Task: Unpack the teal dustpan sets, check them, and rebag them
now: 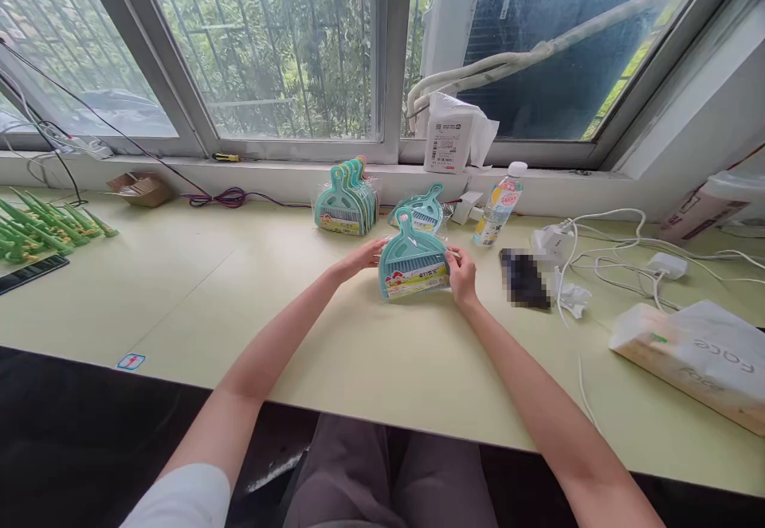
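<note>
Between my two hands a teal dustpan and brush set (413,267) in clear wrapping stands upright, handle up, its printed label facing me. My left hand (364,257) grips its left edge, the fingertips partly hidden behind it. On the right edge my right hand (462,273) is closed, thumb in front. Behind and to the left, a row of similar wrapped dustpan sets (347,201) stands close together. Another wrapped dustpan set (425,208) leans near the wall just behind the held one.
A drink bottle (500,203) and a dark phone (526,279) lie to the right, with white charging cables (621,261) and a tissue pack (693,357) beyond. At the left are green plant-like items (45,229) and a small cardboard box (141,189). Windows line the back.
</note>
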A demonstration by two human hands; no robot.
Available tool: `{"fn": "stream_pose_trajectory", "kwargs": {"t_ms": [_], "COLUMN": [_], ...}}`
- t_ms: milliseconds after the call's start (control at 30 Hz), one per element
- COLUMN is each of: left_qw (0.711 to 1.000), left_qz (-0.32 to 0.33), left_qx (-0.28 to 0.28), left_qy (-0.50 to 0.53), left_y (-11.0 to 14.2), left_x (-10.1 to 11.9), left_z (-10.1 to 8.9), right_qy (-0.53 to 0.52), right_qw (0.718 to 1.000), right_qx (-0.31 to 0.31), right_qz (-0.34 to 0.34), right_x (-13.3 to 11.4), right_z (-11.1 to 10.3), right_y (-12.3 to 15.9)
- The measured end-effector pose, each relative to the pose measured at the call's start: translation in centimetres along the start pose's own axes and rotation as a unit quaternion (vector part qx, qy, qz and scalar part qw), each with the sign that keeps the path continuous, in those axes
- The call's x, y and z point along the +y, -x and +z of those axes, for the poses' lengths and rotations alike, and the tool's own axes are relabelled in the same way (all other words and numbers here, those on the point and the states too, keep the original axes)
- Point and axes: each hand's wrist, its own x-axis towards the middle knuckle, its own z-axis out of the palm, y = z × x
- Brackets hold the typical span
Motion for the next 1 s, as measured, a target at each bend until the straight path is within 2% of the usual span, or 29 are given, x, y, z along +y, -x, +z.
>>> {"fn": "stream_pose_trajectory", "kwargs": {"t_ms": [33, 100, 167, 233, 300, 367, 400, 467, 533, 633, 700, 767, 867, 933, 1000], "left_qw": [0.999, 0.998, 0.995, 0.985, 0.970, 0.955, 0.949, 0.940, 0.937, 0.942, 0.951, 0.960, 0.970, 0.977, 0.982], "left_qz": [-0.008, -0.006, -0.003, -0.010, -0.016, -0.014, -0.013, -0.014, -0.017, -0.018, -0.007, 0.005, 0.004, -0.007, -0.011], "left_qx": [-0.027, -0.029, 0.028, 0.102, 0.168, 0.216, 0.232, 0.248, 0.250, 0.236, 0.202, 0.147, 0.071, 0.049, 0.059], "left_qy": [0.019, 0.056, 0.098, 0.141, 0.176, 0.202, 0.214, 0.235, 0.244, 0.238, 0.234, 0.237, 0.231, 0.208, 0.180], "left_y": [0.7, 1.7, 2.3, 2.6, 2.7, 2.7, 2.7, 2.8, 2.9, 3.2, 3.4, 3.7, 3.8, 3.7, 3.5], "left_x": [-0.1, -0.6, -1.4, -2.1, -2.6, -2.7, -2.7, -2.6, -2.4, -2.2, -2.1, -1.8, -1.5, -1.5, -1.7], "left_z": [0.7, 1.9, 2.6, 2.7, 2.4, 1.8, 1.5, 1.0, 0.8, 1.0, 1.1, 1.2, 1.0, 0.9, 0.7], "right_qy": [0.005, 0.032, 0.094, 0.183, 0.262, 0.305, 0.316, 0.318, 0.279, 0.128, 0.017, -0.076, -0.196, -0.239, -0.245], "right_qw": [1.000, 0.998, 0.989, 0.960, 0.911, 0.863, 0.849, 0.852, 0.886, 0.959, 0.980, 0.978, 0.961, 0.951, 0.948], "right_qx": [-0.014, -0.027, -0.010, -0.034, -0.133, -0.236, -0.266, -0.290, -0.287, -0.241, -0.194, -0.162, -0.126, -0.098, -0.086], "right_qz": [-0.006, -0.037, -0.111, -0.209, -0.290, -0.326, -0.328, -0.299, -0.233, -0.073, 0.037, 0.105, 0.148, 0.171, 0.182], "right_x": [-0.3, -1.0, -1.9, -2.9, -3.7, -4.2, -4.3, -3.9, -3.2, -2.0, -1.4, -1.1, -1.3, -1.5, -1.8], "right_z": [0.5, 1.4, 2.1, 2.6, 3.0, 3.6, 3.8, 4.2, 4.5, 4.5, 4.4, 4.4, 4.5, 4.4, 4.0], "right_y": [0.4, 1.3, 2.3, 3.3, 4.3, 5.3, 5.7, 6.0, 5.8, 4.8, 4.2, 3.8, 3.8, 3.9, 3.9]}}
